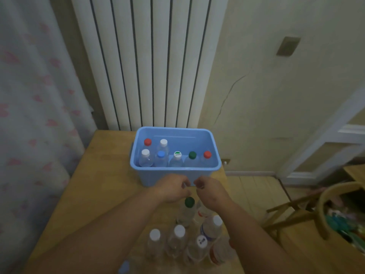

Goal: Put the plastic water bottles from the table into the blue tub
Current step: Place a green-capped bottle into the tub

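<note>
The blue tub [178,176] stands at the far side of the wooden table [102,184]. Several capped clear bottles stand upright inside it, with red [147,142], white [163,142], blue [161,154] and green [192,155] caps. My left hand [173,187] and my right hand [210,192] hover side by side just in front of the tub's near wall, fingers loosely curled, nothing visible in either. Directly below them stands a green-capped bottle [189,202]. A bottle with a red label [201,212] is partly hidden under my right wrist. More white-capped bottles [179,231] cluster nearer me.
A white ribbed radiator [150,62] rises behind the tub, and a patterned curtain [33,107] hangs on the left. The table's right edge drops to a wooden floor with a folding wooden stand [292,212] and a round basket [343,212].
</note>
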`<state>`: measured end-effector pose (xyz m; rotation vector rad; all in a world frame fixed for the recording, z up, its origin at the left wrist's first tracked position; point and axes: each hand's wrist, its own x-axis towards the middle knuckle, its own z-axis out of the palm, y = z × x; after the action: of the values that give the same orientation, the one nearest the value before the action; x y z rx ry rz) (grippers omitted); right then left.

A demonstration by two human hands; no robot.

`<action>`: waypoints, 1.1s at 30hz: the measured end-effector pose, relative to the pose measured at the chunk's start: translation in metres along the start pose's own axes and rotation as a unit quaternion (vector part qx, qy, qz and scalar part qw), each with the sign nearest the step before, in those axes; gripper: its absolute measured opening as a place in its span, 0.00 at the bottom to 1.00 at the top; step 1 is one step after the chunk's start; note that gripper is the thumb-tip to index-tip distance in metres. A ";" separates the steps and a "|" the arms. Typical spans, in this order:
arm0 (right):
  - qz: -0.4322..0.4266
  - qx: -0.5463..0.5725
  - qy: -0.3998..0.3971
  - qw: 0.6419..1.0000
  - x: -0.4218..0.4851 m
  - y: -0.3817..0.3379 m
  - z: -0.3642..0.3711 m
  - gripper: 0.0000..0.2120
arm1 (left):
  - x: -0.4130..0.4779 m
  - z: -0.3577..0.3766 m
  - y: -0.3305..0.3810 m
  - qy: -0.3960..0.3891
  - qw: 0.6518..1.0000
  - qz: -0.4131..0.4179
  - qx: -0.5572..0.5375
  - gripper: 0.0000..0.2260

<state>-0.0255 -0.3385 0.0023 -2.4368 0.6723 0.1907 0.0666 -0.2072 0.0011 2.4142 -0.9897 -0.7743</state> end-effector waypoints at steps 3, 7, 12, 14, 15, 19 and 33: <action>0.000 0.016 -0.001 1.000 -0.002 0.010 0.000 0.12 | 0.000 0.017 0.011 -0.024 0.997 -0.002 0.074 0.18; -0.006 0.021 -0.003 1.000 -0.004 0.022 -0.004 0.12 | 0.000 0.040 0.017 -0.063 0.981 0.026 0.183 0.10; -0.013 0.041 0.012 0.999 -0.004 0.032 -0.007 0.14 | 0.004 0.038 0.009 -0.008 0.988 -0.006 0.154 0.05; -0.021 0.047 0.016 0.999 -0.003 0.032 -0.009 0.14 | 0.005 0.028 0.006 0.003 0.992 -0.023 0.127 0.05; -0.027 0.047 0.016 0.998 -0.002 0.031 -0.010 0.14 | 0.004 0.020 0.006 0.009 0.993 -0.027 0.114 0.05; -0.038 0.052 0.006 0.998 0.007 0.017 -0.011 0.14 | -0.001 -0.027 0.014 0.074 0.992 -0.022 0.096 0.06; -0.133 0.315 -0.022 0.939 0.026 -0.083 -0.021 0.35 | -0.027 -0.186 0.017 0.105 0.979 0.119 0.128 0.11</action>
<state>0.0383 -0.3037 0.0544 -1.8656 0.3079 -0.0739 0.1595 -0.1680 0.1608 2.4605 -1.3256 -0.3154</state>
